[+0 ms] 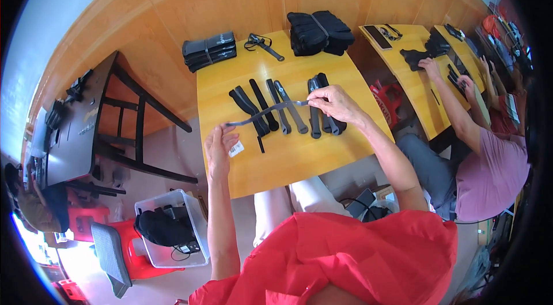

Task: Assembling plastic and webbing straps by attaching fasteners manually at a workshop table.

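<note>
A narrow dark grey strap [266, 112] is stretched between my two hands above the yellow table [253, 175]. My left hand [217, 146] pinches its left end near the table's left edge. My right hand [337, 104] pinches the other end, higher and to the right. Beneath the strap lie several black and grey straps, among them a folded black strap [249, 110] and a grey strap [291, 108]. A thicker group of black straps [331, 123] lies under my right hand. Beside my left fingers is a small white label [236, 149]; whether they touch it I cannot tell.
At the table's back are a tied bundle of straps [209, 51], a loose black strap with a cord [265, 45] and a tied black stack [321, 33]. A clear bin [201, 233] stands lower left. To the right, a person [489, 169] handles black pieces at another table.
</note>
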Demonstrator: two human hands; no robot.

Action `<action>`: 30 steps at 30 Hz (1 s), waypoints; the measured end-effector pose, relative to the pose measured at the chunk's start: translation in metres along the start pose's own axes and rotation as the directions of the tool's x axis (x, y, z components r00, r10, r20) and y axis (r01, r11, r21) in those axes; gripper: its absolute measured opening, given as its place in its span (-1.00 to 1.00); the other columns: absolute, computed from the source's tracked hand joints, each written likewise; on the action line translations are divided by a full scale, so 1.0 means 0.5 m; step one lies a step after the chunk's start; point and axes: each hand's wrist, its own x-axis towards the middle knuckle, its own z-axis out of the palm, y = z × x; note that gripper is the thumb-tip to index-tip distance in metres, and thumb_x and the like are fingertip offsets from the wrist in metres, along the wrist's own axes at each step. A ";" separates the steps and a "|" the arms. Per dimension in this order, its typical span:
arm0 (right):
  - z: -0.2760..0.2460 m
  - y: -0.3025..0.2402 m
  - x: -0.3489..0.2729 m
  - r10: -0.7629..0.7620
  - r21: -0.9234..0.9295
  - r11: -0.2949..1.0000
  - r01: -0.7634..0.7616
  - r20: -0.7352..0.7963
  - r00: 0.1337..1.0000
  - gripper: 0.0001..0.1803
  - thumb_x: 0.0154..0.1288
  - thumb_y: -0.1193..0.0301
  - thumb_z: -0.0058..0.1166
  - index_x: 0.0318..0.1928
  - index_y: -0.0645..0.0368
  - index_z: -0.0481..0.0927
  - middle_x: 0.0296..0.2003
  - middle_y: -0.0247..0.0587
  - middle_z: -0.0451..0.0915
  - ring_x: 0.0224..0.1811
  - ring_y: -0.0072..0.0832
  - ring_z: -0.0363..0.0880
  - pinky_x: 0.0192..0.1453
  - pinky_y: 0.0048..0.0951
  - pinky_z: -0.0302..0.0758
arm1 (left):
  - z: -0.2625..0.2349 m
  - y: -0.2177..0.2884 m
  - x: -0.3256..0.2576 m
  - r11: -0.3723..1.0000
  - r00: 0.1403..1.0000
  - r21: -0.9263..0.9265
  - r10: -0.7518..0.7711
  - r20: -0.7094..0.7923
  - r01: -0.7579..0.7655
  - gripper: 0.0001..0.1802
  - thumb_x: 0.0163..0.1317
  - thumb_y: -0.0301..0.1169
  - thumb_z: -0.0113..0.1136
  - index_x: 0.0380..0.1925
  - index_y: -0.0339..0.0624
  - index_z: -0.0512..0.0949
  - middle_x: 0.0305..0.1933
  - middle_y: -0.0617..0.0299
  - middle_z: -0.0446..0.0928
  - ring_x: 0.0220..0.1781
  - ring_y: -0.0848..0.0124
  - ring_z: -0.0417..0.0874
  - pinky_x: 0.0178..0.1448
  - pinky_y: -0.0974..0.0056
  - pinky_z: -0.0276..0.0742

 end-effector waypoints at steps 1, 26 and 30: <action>-0.009 -0.014 0.013 -0.091 -0.169 0.982 0.089 0.001 0.996 -0.85 0.20 0.41 0.08 -0.30 0.21 0.63 -0.64 -0.27 0.51 -0.63 -0.46 0.46 -0.49 -0.42 0.37 | -0.013 -0.008 0.002 1.000 1.000 -0.004 0.007 0.002 -0.007 -0.65 0.37 -0.23 -0.12 -0.18 -0.32 0.49 -0.32 0.12 0.58 -0.46 0.48 0.60 -0.34 0.49 0.53; -0.112 -0.063 0.703 -0.267 0.308 0.928 0.210 0.158 0.951 -0.75 0.31 0.27 -0.03 -0.12 0.09 0.59 -0.31 -0.44 0.57 -0.24 -0.76 0.45 -0.11 -0.68 0.33 | -0.139 -0.101 0.024 0.872 0.905 0.478 0.285 -0.315 -0.108 -0.84 0.27 -0.42 0.06 -0.42 -0.29 0.51 -0.60 0.35 0.42 -0.64 0.66 0.33 -0.57 0.53 0.21; -0.102 0.113 0.763 0.218 0.100 0.971 -0.219 0.020 0.976 -0.71 0.30 0.25 -0.05 -0.11 0.16 0.56 -0.27 -0.27 0.59 -0.15 -0.59 0.51 -0.03 -0.49 0.39 | -0.126 -0.098 0.028 0.888 0.913 0.453 0.248 -0.323 -0.081 -0.85 0.26 -0.44 0.06 -0.41 -0.32 0.52 -0.59 0.32 0.46 -0.64 0.66 0.38 -0.57 0.54 0.26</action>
